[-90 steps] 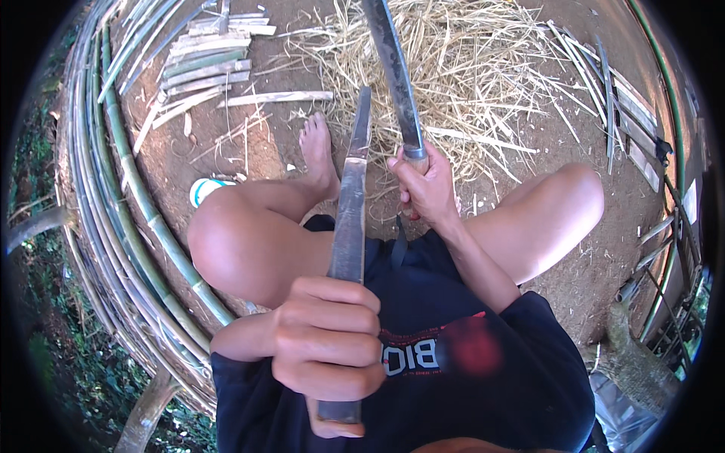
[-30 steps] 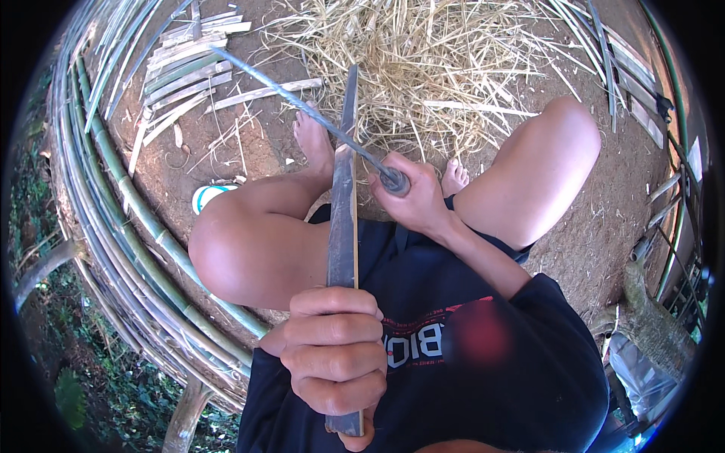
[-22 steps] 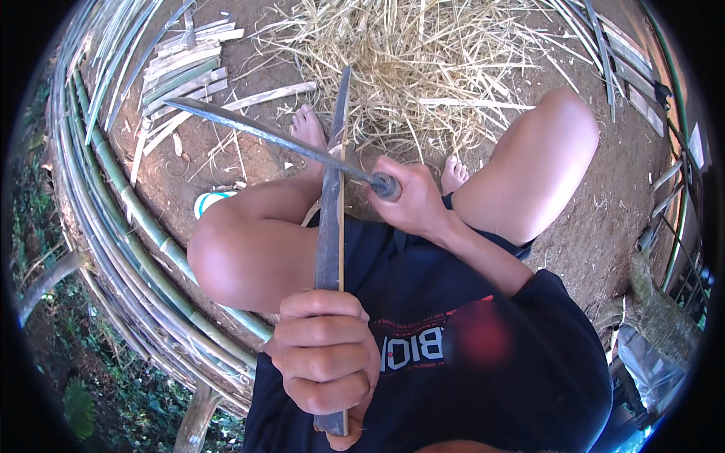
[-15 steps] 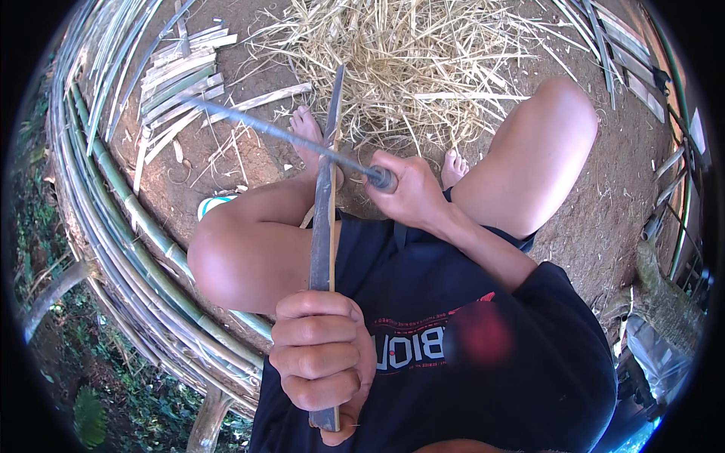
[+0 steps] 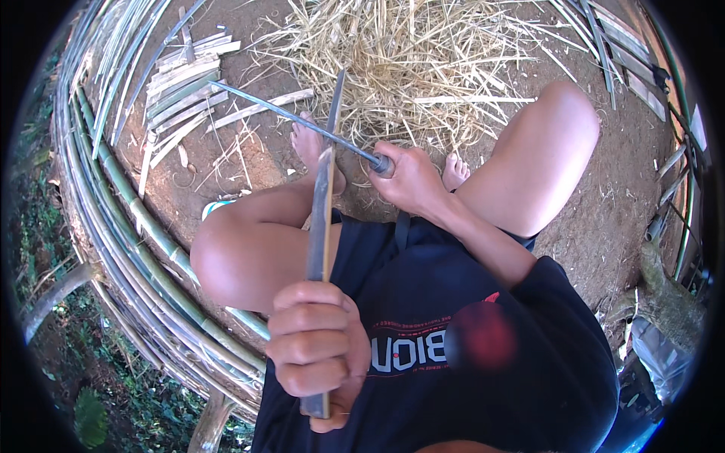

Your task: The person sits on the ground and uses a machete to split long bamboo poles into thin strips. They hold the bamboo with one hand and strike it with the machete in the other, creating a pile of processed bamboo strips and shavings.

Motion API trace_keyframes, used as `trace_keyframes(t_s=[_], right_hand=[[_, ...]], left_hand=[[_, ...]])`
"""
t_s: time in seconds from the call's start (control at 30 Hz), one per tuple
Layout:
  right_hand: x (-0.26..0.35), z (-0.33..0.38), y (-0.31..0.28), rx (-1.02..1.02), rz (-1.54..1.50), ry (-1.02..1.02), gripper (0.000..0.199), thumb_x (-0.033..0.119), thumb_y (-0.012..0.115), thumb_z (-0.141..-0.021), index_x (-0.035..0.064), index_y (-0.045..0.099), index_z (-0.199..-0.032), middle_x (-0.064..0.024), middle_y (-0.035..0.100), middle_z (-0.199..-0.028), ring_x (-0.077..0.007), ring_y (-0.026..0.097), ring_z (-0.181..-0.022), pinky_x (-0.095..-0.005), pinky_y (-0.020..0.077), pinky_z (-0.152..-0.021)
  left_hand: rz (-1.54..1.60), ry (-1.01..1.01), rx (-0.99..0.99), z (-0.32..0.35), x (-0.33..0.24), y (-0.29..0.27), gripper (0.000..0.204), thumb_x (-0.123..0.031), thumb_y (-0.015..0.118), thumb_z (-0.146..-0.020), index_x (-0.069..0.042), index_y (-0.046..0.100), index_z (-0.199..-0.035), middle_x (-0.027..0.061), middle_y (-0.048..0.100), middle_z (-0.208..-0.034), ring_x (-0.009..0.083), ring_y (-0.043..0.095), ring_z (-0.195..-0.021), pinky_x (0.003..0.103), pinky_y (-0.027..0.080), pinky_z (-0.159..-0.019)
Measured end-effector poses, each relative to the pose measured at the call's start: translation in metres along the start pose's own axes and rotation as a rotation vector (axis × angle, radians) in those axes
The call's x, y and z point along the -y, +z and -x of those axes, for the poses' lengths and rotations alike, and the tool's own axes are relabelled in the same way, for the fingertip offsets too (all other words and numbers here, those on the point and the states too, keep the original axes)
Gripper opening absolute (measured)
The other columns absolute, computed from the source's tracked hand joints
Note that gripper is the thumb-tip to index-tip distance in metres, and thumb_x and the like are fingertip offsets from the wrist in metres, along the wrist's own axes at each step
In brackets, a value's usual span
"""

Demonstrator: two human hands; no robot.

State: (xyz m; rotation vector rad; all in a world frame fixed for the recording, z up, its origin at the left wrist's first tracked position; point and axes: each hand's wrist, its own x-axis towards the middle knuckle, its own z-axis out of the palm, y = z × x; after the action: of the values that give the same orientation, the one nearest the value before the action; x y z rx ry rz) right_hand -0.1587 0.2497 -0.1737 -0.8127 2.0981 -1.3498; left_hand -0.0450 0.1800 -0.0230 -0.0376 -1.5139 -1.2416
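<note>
My left hand [image 5: 311, 343] is closed round the lower end of a dark split bamboo strip [image 5: 319, 226], its fingers wrapped over the front. The strip stands lengthwise away from me, pale along its right edge, narrowing to its far end. My right hand [image 5: 411, 181] grips the short handle of a knife [image 5: 279, 110] with a long, thin blade. That blade lies across the upper part of the strip, pointing to the far left. A small raised sliver shows on the strip just below the crossing.
Between and beyond my bare feet lies a heap of pale shavings [image 5: 393, 68]. Split bamboo pieces [image 5: 185, 83] are stacked at the far left. Long bamboo poles [image 5: 143, 219] curve along the left side, with greenery beyond. A branch [image 5: 668, 302] and a clear plastic bag [image 5: 655, 355] are at the right.
The blade, blurred before, is now sharp; its tip has moved right and slightly away from me. My left hand and the strip have shifted slightly left and away.
</note>
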Motion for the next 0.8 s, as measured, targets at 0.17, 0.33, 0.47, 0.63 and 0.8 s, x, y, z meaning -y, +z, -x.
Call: trace_keyframes(t_s=[0.17, 0.33, 0.47, 0.63, 0.8], right_hand=[[-0.004, -0.011, 0.003, -0.024, 0.046, -0.007, 0.011, 0.011, 0.066, -0.077, 0.0038, 0.057, -0.078, -0.0153, 0.053, -0.055, -0.0336, 0.056, -0.050, -0.0406, 0.0418, -0.049], [0.001, -0.028, 0.005, -0.001, 0.154, 0.005, 0.010, 0.010, 0.065, -0.076, 0.0045, 0.057, -0.079, -0.0180, 0.055, -0.055, -0.0353, 0.059, -0.050, -0.0439, 0.0440, -0.049], [-0.003, -0.034, 0.010, 0.031, 0.223, -0.097, 0.007, 0.012, 0.060, -0.077, 0.0059, 0.058, -0.078, -0.0185, 0.060, -0.057, -0.0362, 0.063, -0.054, -0.0471, 0.0513, -0.054], [-0.060, -0.076, 0.016, 0.100, 0.323, 0.155, 0.016, 0.012, 0.057, -0.081, 0.0051, 0.065, -0.093, -0.0163, 0.064, -0.062, -0.0314, 0.065, -0.056, -0.0460, 0.0530, -0.055], [-0.068, -0.076, 0.019, 0.181, 0.354, 0.204, 0.026, 0.011, 0.055, -0.084, 0.0056, 0.068, -0.106, -0.0161, 0.067, -0.069, -0.0294, 0.065, -0.055, -0.0431, 0.0550, -0.057]], left_hand=[[0.030, 0.045, 0.017, -0.003, 0.009, -0.010, 0.053, -0.053, 0.041, -0.095, -0.008, 0.044, -0.067, 0.0012, 0.038, -0.055, 0.0148, 0.036, -0.044, 0.031, 0.036, -0.045], [0.070, 0.019, -0.039, -0.019, 0.018, -0.026, 0.055, -0.057, 0.033, -0.096, -0.008, 0.041, -0.072, 0.0014, 0.036, -0.060, 0.0146, 0.031, -0.049, 0.033, 0.034, -0.050], [0.098, -0.009, -0.019, -0.029, 0.023, -0.041, 0.054, -0.059, 0.029, -0.096, -0.010, 0.040, -0.074, 0.0014, 0.034, -0.061, 0.0145, 0.029, -0.050, 0.032, 0.033, -0.052], [0.137, -0.039, -0.014, -0.042, 0.025, -0.049, 0.053, -0.059, 0.030, -0.095, -0.012, 0.037, -0.071, 0.0014, 0.034, -0.061, 0.0145, 0.030, -0.051, 0.031, 0.033, -0.053], [0.137, -0.100, -0.065, -0.053, 0.024, -0.056, 0.052, -0.057, 0.033, -0.096, -0.013, 0.035, -0.068, 0.0010, 0.034, -0.060, 0.0139, 0.030, -0.051, 0.030, 0.031, -0.053]])
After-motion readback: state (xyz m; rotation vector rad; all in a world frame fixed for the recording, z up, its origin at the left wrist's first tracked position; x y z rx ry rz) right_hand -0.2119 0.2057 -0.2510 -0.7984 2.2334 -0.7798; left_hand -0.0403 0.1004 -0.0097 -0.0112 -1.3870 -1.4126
